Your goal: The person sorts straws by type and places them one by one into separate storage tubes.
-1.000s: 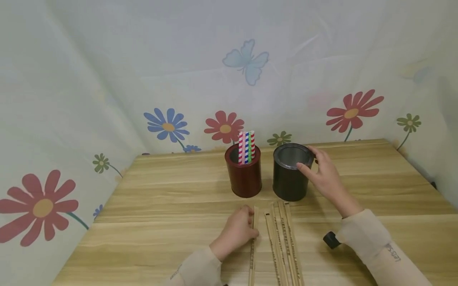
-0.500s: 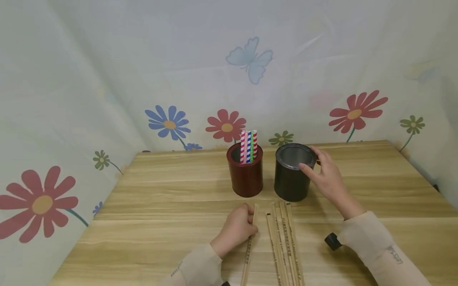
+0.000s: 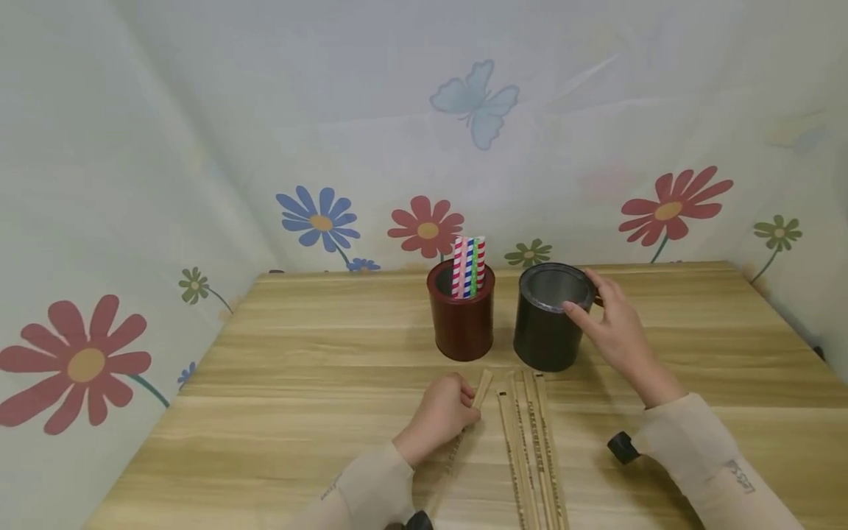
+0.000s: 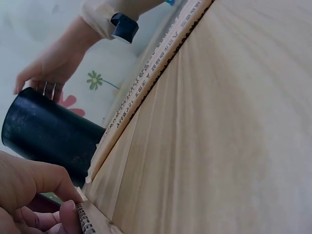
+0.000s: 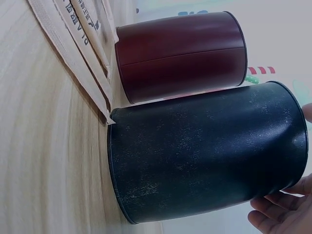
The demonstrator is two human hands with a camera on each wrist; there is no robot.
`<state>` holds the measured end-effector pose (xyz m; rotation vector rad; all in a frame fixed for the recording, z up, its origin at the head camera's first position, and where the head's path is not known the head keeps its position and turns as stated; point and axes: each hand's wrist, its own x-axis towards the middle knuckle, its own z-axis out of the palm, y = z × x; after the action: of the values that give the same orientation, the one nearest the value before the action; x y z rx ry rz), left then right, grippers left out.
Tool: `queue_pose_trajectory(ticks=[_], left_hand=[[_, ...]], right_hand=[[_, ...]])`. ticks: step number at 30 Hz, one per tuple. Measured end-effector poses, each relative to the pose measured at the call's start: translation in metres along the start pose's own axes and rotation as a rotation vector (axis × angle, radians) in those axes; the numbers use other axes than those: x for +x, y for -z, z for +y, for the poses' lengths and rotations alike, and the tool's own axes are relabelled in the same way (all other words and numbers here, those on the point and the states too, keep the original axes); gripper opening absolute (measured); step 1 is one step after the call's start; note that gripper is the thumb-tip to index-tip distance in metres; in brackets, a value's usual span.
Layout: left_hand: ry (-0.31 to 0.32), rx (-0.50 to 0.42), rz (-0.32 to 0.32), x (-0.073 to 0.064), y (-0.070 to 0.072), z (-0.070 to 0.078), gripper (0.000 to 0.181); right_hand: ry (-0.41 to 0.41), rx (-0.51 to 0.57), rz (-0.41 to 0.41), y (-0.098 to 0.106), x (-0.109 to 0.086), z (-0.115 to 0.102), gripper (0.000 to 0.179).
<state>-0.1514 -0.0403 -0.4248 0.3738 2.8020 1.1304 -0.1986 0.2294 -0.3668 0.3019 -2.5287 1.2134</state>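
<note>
My left hand (image 3: pixel 442 412) pinches a slim, brown paper-wrapped pair of chopsticks (image 3: pixel 486 384), its upper end poking out past my fingers and slanting right. In the left wrist view, printed lettering shows on the wrapper (image 4: pixel 84 220) beside the fingers. My right hand (image 3: pixel 619 331) holds the rim of an upright black cylindrical holder (image 3: pixel 548 331), thumb at the near side and fingers behind. The right wrist view shows those fingers (image 5: pixel 280 214) against the holder's upper end. Several similar wrapped chopsticks (image 3: pixel 533 449) lie side by side just in front of the black holder.
Left of the black holder stands a dark red holder (image 3: pixel 462 327) with several striped paper straws (image 3: pixel 469 266) upright in it. A flower-printed curtain (image 3: pixel 371 110) hangs behind the wood-grain table (image 3: pixel 318 331).
The chopsticks in my left hand have turned from nearly upright in view to a slant, the near end swinging left. My right hand keeps its hold on the black holder.
</note>
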Motion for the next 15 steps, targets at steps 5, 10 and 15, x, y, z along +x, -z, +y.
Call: queue_pose_trajectory(ticks=[5,10,15], left_hand=[[0.029,-0.136,-0.049,0.001,0.002,-0.002,0.015],[0.003,-0.235,-0.097,0.001,0.005,0.002,0.013],[0.003,-0.33,-0.144,0.0,0.013,0.01,0.016]], right_hand=[[0.001,-0.01,-0.003,0.001,0.0,0.0,0.073],[-0.002,-0.01,-0.009,0.002,0.0,-0.001,0.073],[0.001,-0.014,-0.017,0.002,0.0,-0.001,0.072]])
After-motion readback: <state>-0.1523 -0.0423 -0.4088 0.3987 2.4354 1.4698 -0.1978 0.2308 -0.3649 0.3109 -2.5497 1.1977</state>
